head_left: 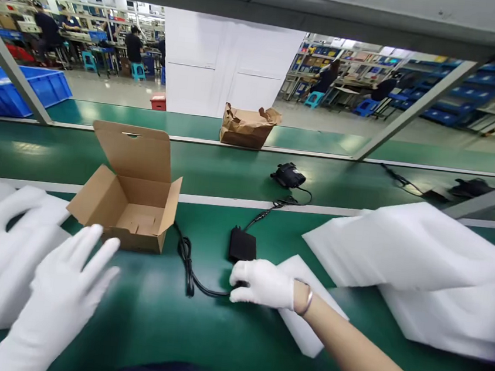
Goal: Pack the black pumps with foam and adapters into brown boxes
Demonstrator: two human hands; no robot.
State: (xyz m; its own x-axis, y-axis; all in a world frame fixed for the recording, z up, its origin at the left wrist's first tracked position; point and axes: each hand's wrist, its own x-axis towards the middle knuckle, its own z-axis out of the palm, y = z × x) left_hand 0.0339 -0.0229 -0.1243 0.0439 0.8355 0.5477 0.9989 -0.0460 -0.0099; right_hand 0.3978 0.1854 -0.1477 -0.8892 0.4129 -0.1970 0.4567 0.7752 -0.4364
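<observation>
My left hand, in a white glove, has its fingers spread in front of an open cardboard box and holds nothing. My right hand, also gloved, curls its fingers round the end of a black cable, just below a black power adapter. The cable lies coiled beside the box. From the adapter a thin cord runs up to a black device. Under my right wrist lies a folded white foam sheet.
White foam sheets are piled at the left and right. A brown paper bag stands behind the green bench. A blue bin sits at the back left. Metal posts rise on both sides. People sit working in the distance.
</observation>
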